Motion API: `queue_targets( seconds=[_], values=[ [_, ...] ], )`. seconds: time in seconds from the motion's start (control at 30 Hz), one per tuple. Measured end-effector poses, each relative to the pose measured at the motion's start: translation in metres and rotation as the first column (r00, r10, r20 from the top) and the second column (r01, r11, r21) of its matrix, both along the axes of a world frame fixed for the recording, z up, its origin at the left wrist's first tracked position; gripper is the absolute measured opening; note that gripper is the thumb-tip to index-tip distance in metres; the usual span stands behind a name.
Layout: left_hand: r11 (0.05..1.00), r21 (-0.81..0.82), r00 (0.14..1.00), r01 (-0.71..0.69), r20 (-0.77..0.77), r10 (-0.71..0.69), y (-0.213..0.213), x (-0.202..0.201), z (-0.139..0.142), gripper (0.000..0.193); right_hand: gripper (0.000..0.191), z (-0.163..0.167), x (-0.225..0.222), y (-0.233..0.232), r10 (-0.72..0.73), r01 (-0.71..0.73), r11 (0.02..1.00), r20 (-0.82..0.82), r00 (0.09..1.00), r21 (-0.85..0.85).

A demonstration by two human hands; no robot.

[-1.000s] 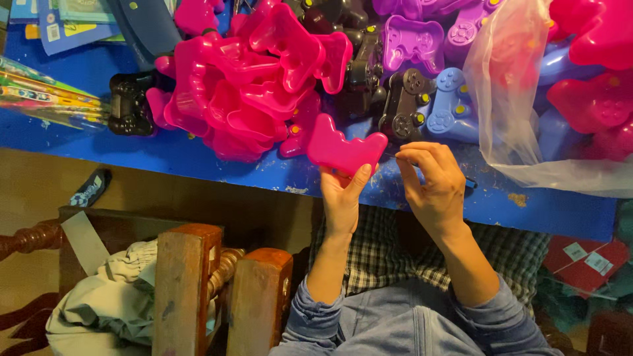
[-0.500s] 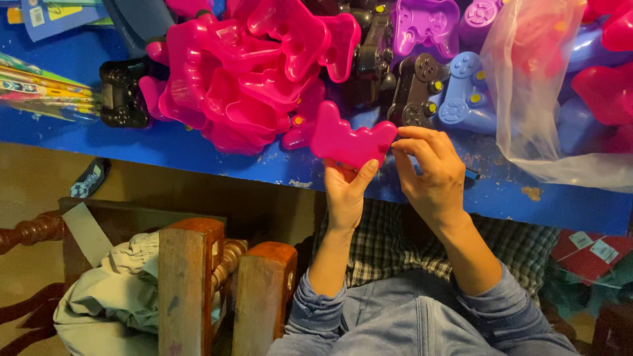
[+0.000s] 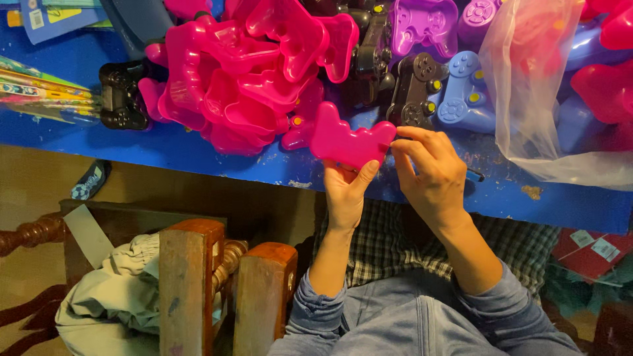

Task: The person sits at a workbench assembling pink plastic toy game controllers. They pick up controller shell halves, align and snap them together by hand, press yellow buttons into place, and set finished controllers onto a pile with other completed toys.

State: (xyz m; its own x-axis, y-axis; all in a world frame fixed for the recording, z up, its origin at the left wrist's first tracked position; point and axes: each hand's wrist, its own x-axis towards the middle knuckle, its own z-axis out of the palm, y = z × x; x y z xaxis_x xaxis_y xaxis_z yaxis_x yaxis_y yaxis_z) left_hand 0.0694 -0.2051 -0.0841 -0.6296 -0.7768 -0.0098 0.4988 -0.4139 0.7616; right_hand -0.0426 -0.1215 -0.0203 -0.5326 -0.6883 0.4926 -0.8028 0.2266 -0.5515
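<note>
Blue surface: a painted table [image 3: 198,155] runs across the upper half of the view, its near edge chipped and worn.
Far left: flat printed packets [image 3: 39,92] lie on the table beside a black game controller [image 3: 122,99].
Left of centre: a heap of pink shells [image 3: 244,72], each moulded in the outline of a controller, lies piled on the table.
Below the table, left: two wooden posts [image 3: 217,283] stand upright, with a pale cloth bundle [image 3: 105,303] against them.
Centre: one pink shell [image 3: 347,142] is raised just above the table's near edge, tilted, close to the heap.
Left hand [image 3: 346,188]: closed on the pink shell from below, thumb on its lower right corner, fingers hidden behind it.
Right hand [image 3: 432,168]: fingertips pinch the right tip of the same shell, the other fingers curled.
Behind the hands: a second black controller [image 3: 412,89], a light blue controller [image 3: 465,92] and a purple shell [image 3: 425,26] lie side by side.
Right: a clear plastic bag [image 3: 534,99] lies on the table, with blue and red parts seen through it.
Bottom: denim sleeves [image 3: 527,323] and a checked cloth [image 3: 389,237] on the lap.
</note>
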Motion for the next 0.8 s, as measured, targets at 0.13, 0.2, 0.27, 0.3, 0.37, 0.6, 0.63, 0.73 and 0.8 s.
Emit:
queue_targets(
  seconds=[0.13,0.2,0.27,0.3,0.37,0.6,0.63,0.73,0.8],
  values=[
    [0.999,0.028,1.000,-0.017,0.006,0.017,0.0001,-0.0004,-0.0004,0.064,0.021,0.0018,0.0036,0.0015,0.028,-0.028,1.000,-0.007,1.000,0.006],
    [1.000,0.029,1.000,-0.013,0.002,0.013,0.0000,-0.0001,-0.0002,0.064,0.020,0.0015,0.0040,0.0008,0.023,-0.023,1.000,0.014,1.000,0.004],
    [1.000,-0.010,1.000,0.001,-0.007,-0.001,0.0002,0.0004,0.0000,0.064,0.019,0.0009,0.0026,0.0005,0.015,-0.015,1.000,0.005,1.000,-0.003],
    [1.000,-0.009,1.000,-0.002,-0.001,0.002,0.0007,0.0011,0.0001,0.065,0.019,0.0005,0.0023,0.0008,0.011,-0.011,1.000,0.000,1.000,-0.006],
    [1.000,-0.008,1.000,-0.006,0.004,0.006,0.0014,0.0015,-0.0003,0.066,0.019,-0.0003,0.0038,0.0020,0.020,-0.020,1.000,0.001,1.000,-0.004],
    [1.000,-0.003,1.000,0.007,-0.014,-0.007,0.0021,0.0027,-0.0025,0.065,0.019,-0.0008,0.0028,0.0036,0.018,-0.018,1.000,-0.002,1.000,-0.009],
    [1.000,0.000,1.000,0.003,-0.014,-0.003,0.0025,0.0031,-0.0029,0.065,0.019,-0.0006,0.0033,0.0040,0.024,-0.024,1.000,-0.001,1.000,-0.007],
    [1.000,0.016,1.000,-0.010,0.000,0.010,0.0029,0.0044,-0.0049,0.066,0.019,0.0002,0.0045,0.0061,0.041,-0.041,0.999,0.002,0.999,0.001],
    [1.000,0.011,1.000,-0.002,0.002,0.002,0.0033,0.0049,-0.0068,0.063,0.018,0.0005,0.0042,0.0073,0.053,-0.053,0.999,0.012,0.999,0.008]
  ],
)
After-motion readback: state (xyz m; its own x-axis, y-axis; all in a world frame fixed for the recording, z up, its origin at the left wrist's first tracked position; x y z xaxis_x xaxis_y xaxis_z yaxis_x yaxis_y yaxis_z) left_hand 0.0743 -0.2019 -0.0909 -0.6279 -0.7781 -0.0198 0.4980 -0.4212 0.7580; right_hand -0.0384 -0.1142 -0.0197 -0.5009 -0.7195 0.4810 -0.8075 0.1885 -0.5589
